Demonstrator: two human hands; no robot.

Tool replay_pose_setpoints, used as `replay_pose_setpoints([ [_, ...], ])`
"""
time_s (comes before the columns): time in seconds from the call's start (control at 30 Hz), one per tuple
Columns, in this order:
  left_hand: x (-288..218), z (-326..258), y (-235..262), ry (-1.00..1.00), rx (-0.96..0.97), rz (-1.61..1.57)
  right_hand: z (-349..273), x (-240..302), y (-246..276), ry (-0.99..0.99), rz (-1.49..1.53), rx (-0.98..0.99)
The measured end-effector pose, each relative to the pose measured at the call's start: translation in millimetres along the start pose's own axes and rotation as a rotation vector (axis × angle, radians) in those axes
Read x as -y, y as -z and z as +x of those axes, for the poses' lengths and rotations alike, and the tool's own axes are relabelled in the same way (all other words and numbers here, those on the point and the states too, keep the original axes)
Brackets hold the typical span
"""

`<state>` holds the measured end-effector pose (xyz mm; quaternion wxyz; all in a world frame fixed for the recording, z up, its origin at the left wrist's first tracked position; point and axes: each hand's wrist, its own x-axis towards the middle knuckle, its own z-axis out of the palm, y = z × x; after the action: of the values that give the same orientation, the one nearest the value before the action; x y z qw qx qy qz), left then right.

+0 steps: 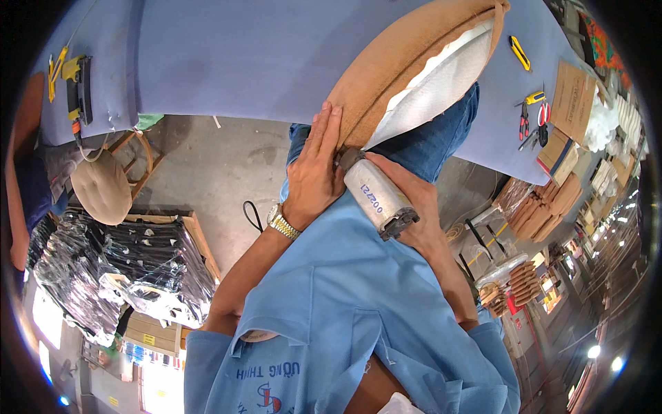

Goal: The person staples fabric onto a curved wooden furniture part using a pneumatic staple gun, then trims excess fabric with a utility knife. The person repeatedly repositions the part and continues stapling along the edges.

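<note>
A brown upholstered cushion (386, 65) leans from my lap onto the blue-covered table, its seam side open along a white lining (441, 79). At its near corner, my left hand (314, 162) grips the fabric, fingers lying straight along the edge. My right hand (414, 196) is wrapped round a grey cylindrical power tool (372, 190) with dark ends. The tool's nose meets the cushion's corner, close to my left hand. Its handle and the contact point are hidden by the hands.
On the blue table (221, 62) lie a yellow-and-black staple gun (77, 90) with a hose, a yellow cutter (520, 53), red-handled pliers (524, 121) and scissors (543, 117). A cardboard box (574, 100) stands at right. A beige cushion (101, 186) and plastic-wrapped goods (148, 255) are at left.
</note>
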<state>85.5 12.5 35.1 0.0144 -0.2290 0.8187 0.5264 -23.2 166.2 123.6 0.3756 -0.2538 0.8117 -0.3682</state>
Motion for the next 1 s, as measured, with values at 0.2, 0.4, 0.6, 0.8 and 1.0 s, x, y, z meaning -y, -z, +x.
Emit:
replay_pose_setpoints([
  [0.2,-1.7,-1.9,-1.4,0.016,0.009,0.011,0.0,-5.9,1.0,-0.031,0.046,0.069],
  [0.4,9.2,-1.9,-4.2,-0.059,-0.116,0.003,4.7,-6.5,-11.5,-0.03,0.052,0.08],
  [0.6,10.3,-7.5,-10.2,0.074,-0.066,-0.016,3.3,-5.1,-11.2,0.062,-0.044,-0.015],
  [0.8,18.1,-12.7,-18.9,0.044,-0.125,0.063,-7.0,-6.9,-11.2,0.108,-0.031,-0.045],
  [1.0,14.8,-12.5,-16.9,0.047,-0.135,0.075,-5.9,-8.7,-8.7,0.111,-0.059,-0.018],
])
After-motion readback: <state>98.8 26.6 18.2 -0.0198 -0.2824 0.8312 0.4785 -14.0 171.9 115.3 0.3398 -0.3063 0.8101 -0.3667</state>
